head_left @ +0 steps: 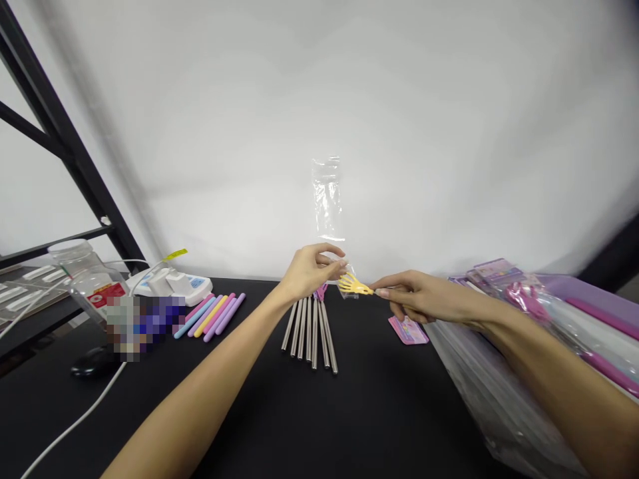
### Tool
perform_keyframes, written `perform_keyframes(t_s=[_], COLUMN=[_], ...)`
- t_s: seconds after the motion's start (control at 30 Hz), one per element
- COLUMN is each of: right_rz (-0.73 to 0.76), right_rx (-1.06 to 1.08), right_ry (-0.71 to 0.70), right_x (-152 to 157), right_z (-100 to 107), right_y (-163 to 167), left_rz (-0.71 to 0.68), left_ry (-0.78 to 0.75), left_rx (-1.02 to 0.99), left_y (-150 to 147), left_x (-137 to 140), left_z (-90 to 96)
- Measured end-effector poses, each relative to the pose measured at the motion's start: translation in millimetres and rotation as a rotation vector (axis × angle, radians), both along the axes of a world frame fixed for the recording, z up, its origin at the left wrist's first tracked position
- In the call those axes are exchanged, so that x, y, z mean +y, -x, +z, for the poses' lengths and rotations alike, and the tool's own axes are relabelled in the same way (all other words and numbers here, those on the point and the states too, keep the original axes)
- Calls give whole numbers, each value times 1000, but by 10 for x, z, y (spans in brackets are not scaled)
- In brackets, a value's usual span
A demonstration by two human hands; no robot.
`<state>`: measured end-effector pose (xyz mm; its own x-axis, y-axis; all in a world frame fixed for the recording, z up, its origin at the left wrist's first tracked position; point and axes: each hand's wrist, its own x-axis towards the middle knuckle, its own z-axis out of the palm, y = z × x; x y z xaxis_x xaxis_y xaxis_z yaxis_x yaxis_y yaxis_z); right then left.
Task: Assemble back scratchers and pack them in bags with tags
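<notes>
My right hand [417, 296] pinches the thin shaft of a back scratcher with a yellow hand-shaped head [355, 286], which points left. Fingers closed together, my left hand [319, 266] is just left of that head. A small clear plastic wrapper [350, 295] shows at its fingertips and around the yellow head; how far it encloses the head I cannot tell. Below my left hand, several silver rods [314, 332] lie fanned on the black table, with a purple hand-shaped head [320, 291] at their far end, partly hidden.
A clear bag [327, 199] is against the white wall. Coloured tubes [212, 318], a white power strip [192, 287], a plastic jar [92, 279] and a cable are left. Pink cards [409, 330] lie near my right hand; packaged back scratchers [539, 306] are piled right.
</notes>
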<state>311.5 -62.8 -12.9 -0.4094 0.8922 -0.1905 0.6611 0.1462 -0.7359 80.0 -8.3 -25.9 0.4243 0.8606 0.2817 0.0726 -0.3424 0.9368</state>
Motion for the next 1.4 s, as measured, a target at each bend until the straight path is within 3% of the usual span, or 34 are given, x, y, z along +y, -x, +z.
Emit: perform_keyframes(t_s=[0.27, 0.5, 0.67, 0.83, 1.07, 1.27, 1.4], right_rz=[-15, 20, -51, -117, -183, -10, 25], right_rx=[-9, -4, 61, 208, 353, 86, 21], right_ry=[85, 41, -36, -42, -32, 122, 89], right_x=[-15, -3, 63, 29, 3, -11, -34], right_z=[4, -12, -37, -48, -88, 52, 117], right_y=[-31, -61, -132, -4, 139, -198, -296], left_rz=[59, 83, 112, -4, -173, 70, 115], left_ry=[-112, -160, -131, -71, 91, 47, -11], left_rx=[44, 80, 100, 20, -178, -292, -342], left_y=[-56, -67, -22, -35, -276, -103, 11], left_x=[-13, -40, -19, -33, -100, 75, 149], left_z=[-47, -42, -17, -20, -181, -140, -111])
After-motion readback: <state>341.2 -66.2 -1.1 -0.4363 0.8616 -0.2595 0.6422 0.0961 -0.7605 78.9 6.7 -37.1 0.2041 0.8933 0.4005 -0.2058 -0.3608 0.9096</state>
